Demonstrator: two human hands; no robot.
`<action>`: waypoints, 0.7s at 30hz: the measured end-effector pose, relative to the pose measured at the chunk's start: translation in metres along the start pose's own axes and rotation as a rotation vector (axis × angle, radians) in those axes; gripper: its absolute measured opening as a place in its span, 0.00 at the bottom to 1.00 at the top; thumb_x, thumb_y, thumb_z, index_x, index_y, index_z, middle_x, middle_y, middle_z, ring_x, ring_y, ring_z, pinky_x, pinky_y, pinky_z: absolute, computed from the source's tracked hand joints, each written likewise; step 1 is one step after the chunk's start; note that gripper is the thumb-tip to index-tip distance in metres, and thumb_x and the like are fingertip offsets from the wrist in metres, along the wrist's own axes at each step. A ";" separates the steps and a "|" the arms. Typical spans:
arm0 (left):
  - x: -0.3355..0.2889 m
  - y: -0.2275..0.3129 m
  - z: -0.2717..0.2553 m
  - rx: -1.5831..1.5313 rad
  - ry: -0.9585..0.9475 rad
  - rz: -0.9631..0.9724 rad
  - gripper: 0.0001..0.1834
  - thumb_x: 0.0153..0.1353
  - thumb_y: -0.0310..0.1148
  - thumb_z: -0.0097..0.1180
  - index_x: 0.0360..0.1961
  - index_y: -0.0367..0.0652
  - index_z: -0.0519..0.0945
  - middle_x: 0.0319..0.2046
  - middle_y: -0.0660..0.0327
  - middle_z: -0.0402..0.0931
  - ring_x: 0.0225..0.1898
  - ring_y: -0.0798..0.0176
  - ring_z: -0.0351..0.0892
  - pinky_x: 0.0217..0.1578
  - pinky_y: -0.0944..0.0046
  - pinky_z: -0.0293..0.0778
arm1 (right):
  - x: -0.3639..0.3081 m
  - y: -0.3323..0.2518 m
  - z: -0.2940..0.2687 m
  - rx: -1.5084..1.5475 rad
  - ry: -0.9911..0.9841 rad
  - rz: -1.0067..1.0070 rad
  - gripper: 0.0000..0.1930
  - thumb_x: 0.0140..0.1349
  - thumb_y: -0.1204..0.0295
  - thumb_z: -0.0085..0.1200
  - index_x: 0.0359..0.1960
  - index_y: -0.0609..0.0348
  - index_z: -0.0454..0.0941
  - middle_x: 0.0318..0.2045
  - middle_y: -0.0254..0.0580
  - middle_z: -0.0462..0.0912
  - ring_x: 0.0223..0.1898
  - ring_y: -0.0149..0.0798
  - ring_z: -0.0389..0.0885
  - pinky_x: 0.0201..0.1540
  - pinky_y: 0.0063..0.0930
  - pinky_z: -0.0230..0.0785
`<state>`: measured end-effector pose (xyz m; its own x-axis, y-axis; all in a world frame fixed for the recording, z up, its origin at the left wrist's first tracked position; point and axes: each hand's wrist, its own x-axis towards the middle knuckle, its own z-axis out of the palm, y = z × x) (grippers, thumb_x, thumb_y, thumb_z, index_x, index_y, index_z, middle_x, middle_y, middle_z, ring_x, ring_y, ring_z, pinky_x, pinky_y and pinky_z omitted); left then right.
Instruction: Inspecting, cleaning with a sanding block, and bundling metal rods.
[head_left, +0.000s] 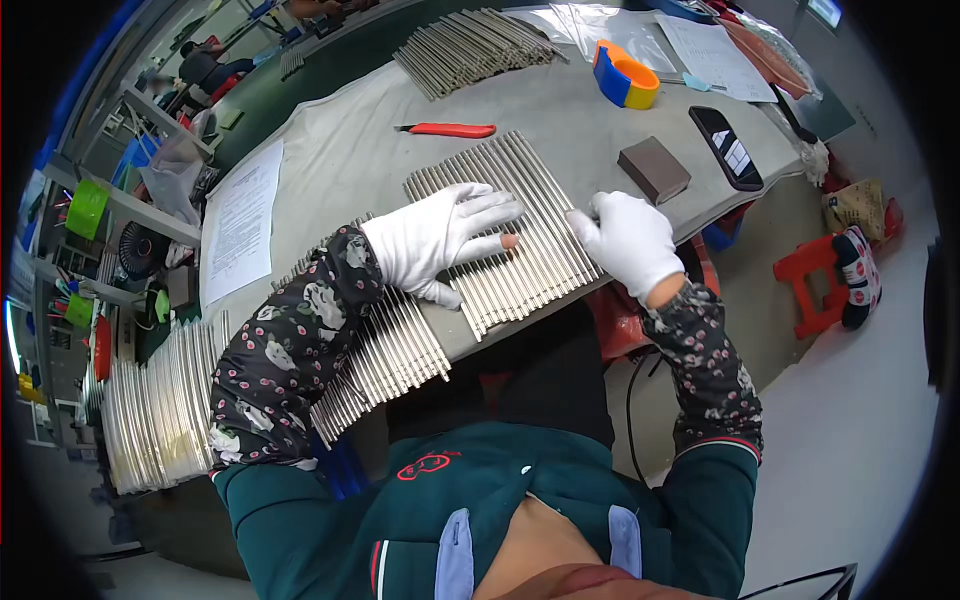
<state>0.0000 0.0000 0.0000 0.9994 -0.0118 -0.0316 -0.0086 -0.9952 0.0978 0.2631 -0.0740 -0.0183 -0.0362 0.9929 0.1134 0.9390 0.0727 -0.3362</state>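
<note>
A row of thin silver metal rods [520,270] lies side by side on the grey-covered table in front of me. My left hand [445,235], in a white glove with one bare fingertip, rests flat across these rods with its fingers spread. Beside the row's right edge is my right hand [630,240], also gloved; its fingers are curled in and its thumb points toward the outermost rod. No rod sticks out of that hand, though its palm is hidden. A second row of rods [390,350] lies under and beside my left forearm, partly covered by the flowered sleeve.
Beyond the rows lie a red-handled knife [450,129], a pile of rods [475,50] and an orange, blue and yellow tape roll [625,78]. A brown block [654,169] and a phone [726,148] are on the right. Leftward are a printed sheet [243,225] and more rods [160,410].
</note>
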 end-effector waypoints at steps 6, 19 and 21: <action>-0.036 -0.024 0.011 0.037 0.104 0.256 0.53 0.48 0.68 0.51 0.69 0.49 0.51 0.67 0.35 0.48 0.68 0.31 0.51 0.65 0.29 0.42 | 0.020 -0.064 0.023 -0.229 -0.099 0.009 0.28 0.59 0.43 0.51 0.23 0.58 0.81 0.22 0.52 0.82 0.28 0.55 0.83 0.30 0.44 0.75; 0.029 -0.055 0.031 -0.024 0.158 0.204 0.47 0.25 0.62 0.69 0.45 0.39 0.72 0.38 0.53 0.71 0.44 0.47 0.72 0.54 0.47 0.66 | -0.030 -0.053 0.053 0.183 -0.272 -0.041 0.24 0.58 0.49 0.51 0.20 0.58 0.79 0.16 0.51 0.78 0.22 0.53 0.82 0.28 0.44 0.75; 0.029 -0.046 0.024 -0.071 0.102 0.157 0.47 0.22 0.63 0.69 0.41 0.39 0.74 0.36 0.54 0.71 0.41 0.48 0.73 0.44 0.51 0.70 | -0.038 -0.046 0.055 0.438 -0.460 0.026 0.26 0.62 0.48 0.48 0.25 0.61 0.81 0.17 0.51 0.80 0.21 0.51 0.82 0.28 0.39 0.76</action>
<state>0.0285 0.0433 -0.0289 0.9841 -0.1531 0.0904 -0.1663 -0.9724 0.1637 0.2024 -0.1100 -0.0587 -0.2501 0.9266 -0.2808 0.7179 -0.0171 -0.6959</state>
